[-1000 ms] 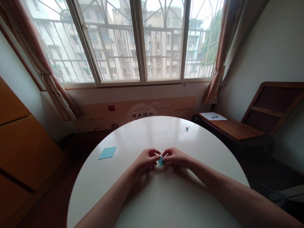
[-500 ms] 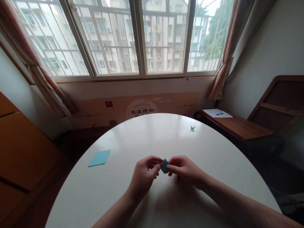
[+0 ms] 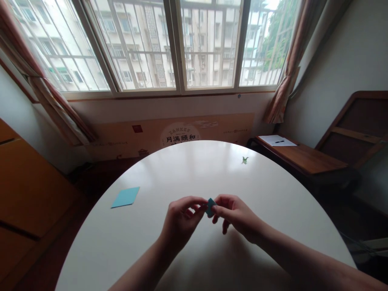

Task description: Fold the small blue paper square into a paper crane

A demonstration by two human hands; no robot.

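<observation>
A small folded piece of blue-green paper (image 3: 210,207) is held up between both hands above the white table. My left hand (image 3: 183,218) pinches its left edge between thumb and fingertips. From the other side, my right hand (image 3: 235,212) grips the paper with thumb and index finger, its lower fingers curled loosely beneath. The fingertips cover part of the folds. Farther left on the table lies a flat light-blue paper sheet (image 3: 125,197), apart from both hands. A tiny green folded-paper figure (image 3: 245,160) sits near the far right rim.
The round white table (image 3: 194,169) fills the middle of the view. Beyond its right edge stands a wooden chair desk (image 3: 315,157) with white paper (image 3: 277,140) and a pen on it. An orange-brown cabinet (image 3: 24,194) is at the left, a barred window ahead.
My left hand has shifted slightly left and its fingers have straightened along the paper. My right hand's lower fingers hang more apart. The view has tilted slightly down.
</observation>
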